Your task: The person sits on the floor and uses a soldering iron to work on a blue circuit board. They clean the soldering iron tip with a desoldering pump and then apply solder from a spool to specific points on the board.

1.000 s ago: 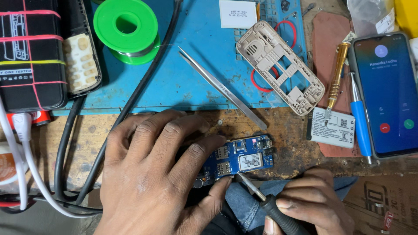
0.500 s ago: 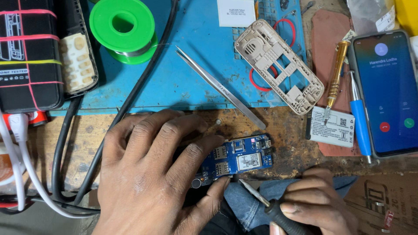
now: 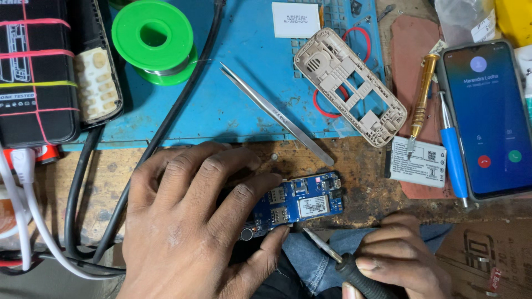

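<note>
Two surfaces: worn wooden desk (image 3: 366, 188) at the near edge, blue mat (image 3: 244, 99) behind. Left hand (image 3: 194, 221) pins blue circuit board (image 3: 299, 202) flat at the near edge, fingers spread. Right hand (image 3: 399, 260) grips a soldering iron (image 3: 343, 263), probably; tip just beside the board.

I'm seeing bright, even light from overhead, w/ soft shadows only. My left hand (image 3: 205, 221) throws a dim shadow onto the worn brown wooden bench (image 3: 360, 194) just above its fingers. Mild glare on the long steel tweezers (image 3: 277, 113) and the glossy green plastic solder spool (image 3: 153, 41); the lit blue smartphone screen (image 3: 487, 119) glows but isn't blown out. Focus is sharp mid-frame; slight softness and stretch toward the corners. No motion blur.
</note>
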